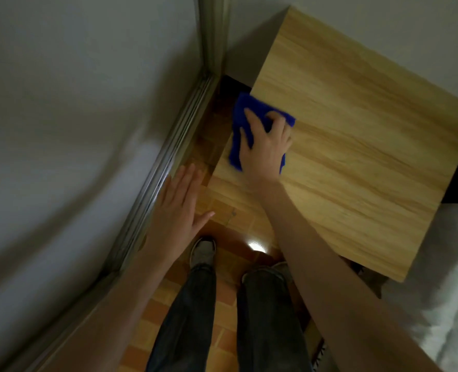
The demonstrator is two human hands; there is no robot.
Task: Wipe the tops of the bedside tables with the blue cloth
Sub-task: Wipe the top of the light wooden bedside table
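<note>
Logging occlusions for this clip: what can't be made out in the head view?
- Blue cloth: the middle lies under the right hand; its near edge is motion-blurred.
- Bedside table: only the top shows; the front and legs are out of sight below it.
- Left hand: empty and blurred; whether it touches the sliding-door track is unclear.

The cloth (252,130) lies on the table (356,146) at its left edge, under the right hand (266,149). The left hand (178,210) hangs over the floor (222,210), left of the table. A bed (442,304) lies right of it.
</note>
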